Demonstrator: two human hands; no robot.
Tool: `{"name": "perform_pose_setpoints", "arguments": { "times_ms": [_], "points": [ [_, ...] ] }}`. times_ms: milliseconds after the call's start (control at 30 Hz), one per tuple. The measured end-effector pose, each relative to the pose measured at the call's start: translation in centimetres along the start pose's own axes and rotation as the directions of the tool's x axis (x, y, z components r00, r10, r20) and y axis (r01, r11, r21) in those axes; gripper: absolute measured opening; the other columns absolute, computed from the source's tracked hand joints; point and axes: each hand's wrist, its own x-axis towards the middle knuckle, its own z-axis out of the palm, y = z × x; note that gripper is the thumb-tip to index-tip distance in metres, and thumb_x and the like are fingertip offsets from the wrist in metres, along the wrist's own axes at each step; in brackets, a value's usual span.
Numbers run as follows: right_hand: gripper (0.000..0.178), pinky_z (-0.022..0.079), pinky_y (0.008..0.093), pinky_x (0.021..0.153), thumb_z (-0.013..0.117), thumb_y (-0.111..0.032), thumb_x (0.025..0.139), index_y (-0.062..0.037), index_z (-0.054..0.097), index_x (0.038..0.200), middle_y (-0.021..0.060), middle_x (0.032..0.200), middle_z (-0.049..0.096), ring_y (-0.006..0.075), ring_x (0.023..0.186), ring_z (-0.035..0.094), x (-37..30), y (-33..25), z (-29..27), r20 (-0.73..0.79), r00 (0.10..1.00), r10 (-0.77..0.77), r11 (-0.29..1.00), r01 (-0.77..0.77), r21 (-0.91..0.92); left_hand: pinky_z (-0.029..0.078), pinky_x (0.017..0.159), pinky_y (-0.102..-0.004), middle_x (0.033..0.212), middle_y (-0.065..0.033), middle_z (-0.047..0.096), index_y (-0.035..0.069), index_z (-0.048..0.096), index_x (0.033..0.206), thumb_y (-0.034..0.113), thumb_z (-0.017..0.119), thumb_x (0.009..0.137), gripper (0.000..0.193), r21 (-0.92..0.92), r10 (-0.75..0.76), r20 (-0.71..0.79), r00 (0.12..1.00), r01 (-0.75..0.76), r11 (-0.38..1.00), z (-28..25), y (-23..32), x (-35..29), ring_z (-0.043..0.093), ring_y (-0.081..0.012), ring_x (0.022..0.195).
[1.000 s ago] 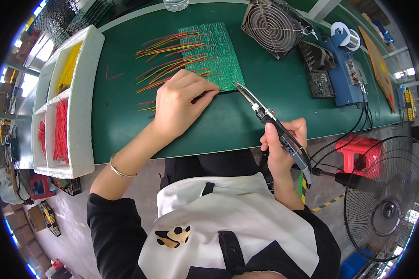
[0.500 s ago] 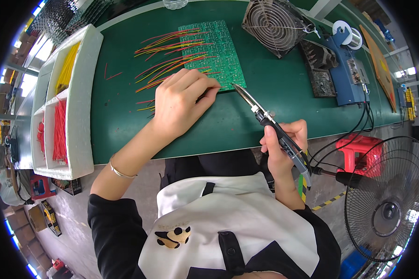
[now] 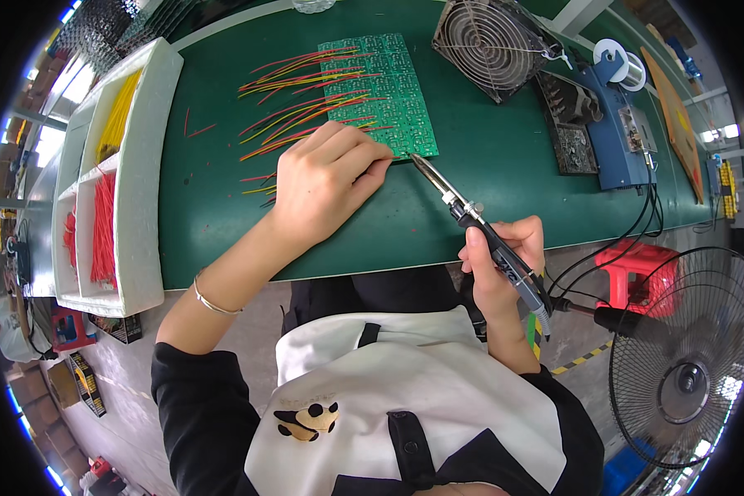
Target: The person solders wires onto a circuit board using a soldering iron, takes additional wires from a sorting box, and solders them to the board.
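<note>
A green circuit board panel (image 3: 397, 83) lies on the table, with rows of red and yellow wires (image 3: 293, 116) running off its left side. My left hand (image 3: 322, 178) is closed in a pinch at the board's near edge, thumb and forefinger together on a thin wire whose tip is mostly hidden by the fingers. Further wire ends (image 3: 259, 187) stick out left of that hand. My right hand (image 3: 504, 256) is wrapped round a soldering iron (image 3: 479, 217) like a pen. The iron's tip is at the board's near right corner, close to my left fingertips.
A white foam box (image 3: 145, 182) with red and yellow wires stands at left. Behind the board on the right are a square fan (image 3: 489, 45), a dark iron stand (image 3: 566, 124) and a blue solder unit (image 3: 616, 132) with a spool. A round fan (image 3: 690, 372) and red stool (image 3: 636, 277) stand at right.
The soldering iron's tip has shifted slightly left and down along the board's near edge. My left hand stays pinched in nearly the same place.
</note>
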Motion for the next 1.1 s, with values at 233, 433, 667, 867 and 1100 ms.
{"name": "perform_pose_setpoints", "arguments": {
  "times_ms": [233, 433, 667, 867, 1100],
  "points": [
    [0.026, 0.040, 0.0171, 0.048, 0.066, -0.001, 0.080, -0.0004, 0.041, 0.086, 0.0069, 0.069, 0.059, 0.0032, 0.057, 0.051, -0.02, -0.10, 0.11, 0.002, 1.000, 0.013, 1.000, -0.013, -0.009, 0.046, 0.052, -0.0286, 0.069, 0.0011, 0.056, 0.011, 0.064, 0.072, 0.008, 0.071, 0.065, 0.010, -0.003, 0.012, -0.005, 1.000, -0.012, 1.000, 0.03, -0.04, 0.00, 0.056, -0.0163, 0.064],
    [0.026, 0.039, 0.0167, 0.049, 0.066, -0.001, 0.080, -0.0002, 0.040, 0.085, 0.0062, 0.068, 0.058, 0.0029, 0.058, 0.051, -0.02, 0.01, 0.09, 0.017, 1.000, 0.014, 1.000, -0.014, -0.003, 0.046, 0.052, -0.0287, 0.069, 0.0010, 0.055, 0.011, 0.064, 0.072, 0.009, 0.071, 0.065, 0.010, 0.003, 0.039, -0.020, 0.999, -0.039, 0.999, 0.10, -0.21, -0.08, 0.055, -0.0165, 0.064],
    [0.025, 0.038, 0.0171, 0.047, 0.066, -0.001, 0.080, -0.0001, 0.041, 0.084, 0.0056, 0.066, 0.057, 0.0026, 0.055, 0.049, 0.02, -0.17, 0.42, -0.006, 1.000, 0.006, 1.000, -0.006, -0.018, 0.046, 0.052, -0.0286, 0.069, 0.0011, 0.054, 0.011, 0.064, 0.072, 0.009, 0.071, 0.065, 0.010, 0.012, 0.054, -0.020, 0.998, -0.054, 0.998, 0.16, -0.31, -0.12, 0.055, -0.0164, 0.064],
    [0.025, 0.035, 0.0166, 0.045, 0.067, 0.000, 0.079, 0.0000, 0.042, 0.083, 0.0036, 0.063, 0.056, 0.0015, 0.053, 0.047, -0.19, 0.12, 0.18, 0.004, 1.000, 0.003, 0.992, -0.003, -0.122, 0.047, 0.053, -0.0280, 0.069, 0.0021, 0.054, 0.011, 0.064, 0.072, 0.009, 0.071, 0.065, 0.010, 0.029, 0.063, -0.010, 0.998, -0.063, 0.998, -0.09, -0.08, 0.03, 0.054, -0.0155, 0.065],
    [0.027, 0.038, 0.0178, 0.044, 0.067, -0.002, 0.079, -0.0016, 0.040, 0.086, 0.0070, 0.063, 0.057, 0.0044, 0.051, 0.050, -0.25, 0.19, 0.17, -0.032, 0.999, -0.021, 0.999, 0.019, -0.035, 0.047, 0.054, -0.0273, 0.070, 0.0020, 0.056, 0.010, 0.064, 0.073, 0.007, 0.070, 0.064, 0.011, 0.043, 0.070, 0.014, 0.997, -0.070, 0.997, -0.17, 0.00, -0.03, 0.055, -0.0149, 0.066]
  ]
}}
